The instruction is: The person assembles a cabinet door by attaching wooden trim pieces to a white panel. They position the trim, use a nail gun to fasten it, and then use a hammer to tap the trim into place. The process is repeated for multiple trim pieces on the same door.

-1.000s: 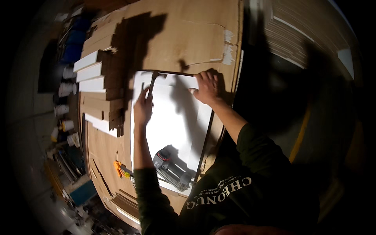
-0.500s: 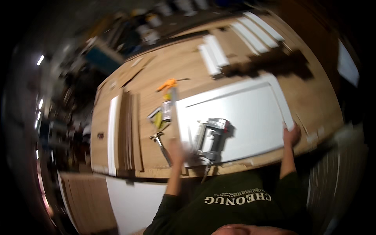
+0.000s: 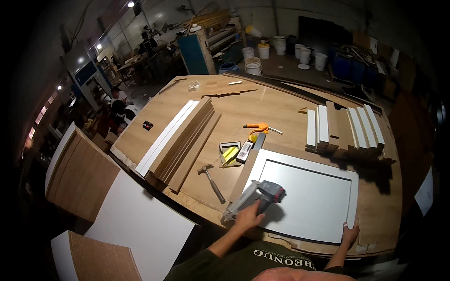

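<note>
Left hand (image 3: 248,218) wraps the grip of a grey-and-black nail gun (image 3: 271,190) over the white framed rectangular panel (image 3: 311,196); right hand (image 3: 349,235) pinches its near-right edge on the wooden desk (image 3: 260,104). I'd judge the gun heavy, grip-held best, the panel stiff.

Wht ltrs (image 3: 283,259), upside-down, on dk-grn shirt (image 3: 229,263).
</note>
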`<control>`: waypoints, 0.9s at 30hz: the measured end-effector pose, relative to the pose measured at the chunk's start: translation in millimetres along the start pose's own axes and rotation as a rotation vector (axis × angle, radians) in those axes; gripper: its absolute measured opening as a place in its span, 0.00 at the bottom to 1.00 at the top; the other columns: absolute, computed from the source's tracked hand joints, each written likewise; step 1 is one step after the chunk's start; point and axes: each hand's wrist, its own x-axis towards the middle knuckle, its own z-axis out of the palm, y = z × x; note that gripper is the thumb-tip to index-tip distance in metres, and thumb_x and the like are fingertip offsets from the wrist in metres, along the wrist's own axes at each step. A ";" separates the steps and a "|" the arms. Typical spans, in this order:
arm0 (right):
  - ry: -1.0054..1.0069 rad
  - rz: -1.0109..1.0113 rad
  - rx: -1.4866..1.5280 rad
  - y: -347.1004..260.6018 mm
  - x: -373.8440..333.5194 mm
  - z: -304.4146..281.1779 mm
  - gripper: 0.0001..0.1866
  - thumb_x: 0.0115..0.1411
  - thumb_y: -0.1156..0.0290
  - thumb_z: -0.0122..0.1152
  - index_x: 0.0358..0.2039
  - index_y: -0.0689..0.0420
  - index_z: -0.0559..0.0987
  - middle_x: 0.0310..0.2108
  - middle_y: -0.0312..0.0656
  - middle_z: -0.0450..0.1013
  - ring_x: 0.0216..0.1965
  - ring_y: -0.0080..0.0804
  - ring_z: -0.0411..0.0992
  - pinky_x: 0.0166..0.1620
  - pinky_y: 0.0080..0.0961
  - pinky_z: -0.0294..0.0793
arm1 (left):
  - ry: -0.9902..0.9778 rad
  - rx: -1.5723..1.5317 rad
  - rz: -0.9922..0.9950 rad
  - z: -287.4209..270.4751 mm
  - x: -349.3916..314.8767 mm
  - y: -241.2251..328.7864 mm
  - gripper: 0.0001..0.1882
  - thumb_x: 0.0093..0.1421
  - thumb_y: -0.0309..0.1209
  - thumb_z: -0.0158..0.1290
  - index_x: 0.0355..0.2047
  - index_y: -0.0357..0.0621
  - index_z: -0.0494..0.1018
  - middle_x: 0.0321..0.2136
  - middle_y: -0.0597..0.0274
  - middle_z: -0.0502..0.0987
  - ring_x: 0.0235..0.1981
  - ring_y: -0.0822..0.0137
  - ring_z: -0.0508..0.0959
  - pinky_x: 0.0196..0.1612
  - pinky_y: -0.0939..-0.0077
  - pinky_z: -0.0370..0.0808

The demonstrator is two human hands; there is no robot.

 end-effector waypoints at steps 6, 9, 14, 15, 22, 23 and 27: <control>0.025 -0.051 0.012 13.3 -1.9 18.7 0.25 0.50 0.61 0.67 0.46 0.62 0.75 0.44 0.54 0.70 0.45 0.54 0.70 0.48 0.43 0.70 | 0.265 0.047 -0.372 -53.3 -3.0 -85.6 0.37 0.52 0.44 0.56 0.59 0.39 0.59 0.42 0.43 0.76 0.44 0.44 0.76 0.48 0.56 0.72; -0.024 -0.022 0.133 -2.2 -2.2 22.0 0.24 0.50 0.62 0.67 0.45 0.62 0.75 0.43 0.53 0.71 0.45 0.53 0.70 0.48 0.43 0.70 | 0.479 0.137 -0.496 -39.5 11.8 -166.4 0.37 0.50 0.43 0.58 0.57 0.37 0.61 0.39 0.42 0.77 0.41 0.45 0.77 0.47 0.56 0.73; 0.057 -0.140 -0.049 13.9 6.3 11.6 0.25 0.49 0.56 0.68 0.43 0.59 0.77 0.42 0.53 0.70 0.45 0.54 0.70 0.48 0.43 0.70 | 0.593 0.316 -0.377 -38.9 13.2 -156.5 0.33 0.48 0.36 0.62 0.54 0.41 0.66 0.49 0.49 0.67 0.51 0.48 0.68 0.50 0.56 0.69; 0.125 -0.146 -0.123 20.6 6.2 6.6 0.26 0.49 0.54 0.67 0.42 0.59 0.77 0.41 0.52 0.71 0.45 0.54 0.70 0.49 0.43 0.69 | 0.593 0.254 -0.280 -37.2 17.3 -142.1 0.31 0.49 0.35 0.61 0.53 0.41 0.67 0.50 0.50 0.65 0.53 0.49 0.66 0.51 0.56 0.67; 0.220 -0.106 -0.165 54.0 26.2 -49.5 0.29 0.50 0.51 0.66 0.46 0.58 0.76 0.42 0.52 0.72 0.45 0.53 0.70 0.47 0.43 0.70 | 0.499 0.263 -0.177 -4.7 32.3 -109.9 0.30 0.50 0.34 0.59 0.54 0.40 0.66 0.53 0.48 0.64 0.56 0.49 0.63 0.56 0.55 0.61; 0.249 -0.105 -0.194 66.7 37.8 -62.0 0.29 0.50 0.51 0.66 0.47 0.58 0.75 0.43 0.53 0.72 0.45 0.53 0.70 0.47 0.43 0.71 | 0.529 0.258 -0.194 -0.4 36.1 -111.3 0.30 0.51 0.34 0.59 0.54 0.40 0.66 0.53 0.48 0.64 0.56 0.49 0.63 0.56 0.55 0.61; 0.358 -0.185 -0.369 42.0 54.6 -160.2 0.28 0.51 0.53 0.65 0.46 0.60 0.75 0.44 0.53 0.71 0.46 0.52 0.70 0.48 0.42 0.69 | 0.578 0.160 -0.325 2.5 43.9 -143.2 0.31 0.53 0.33 0.58 0.57 0.39 0.63 0.53 0.45 0.63 0.55 0.46 0.64 0.55 0.55 0.63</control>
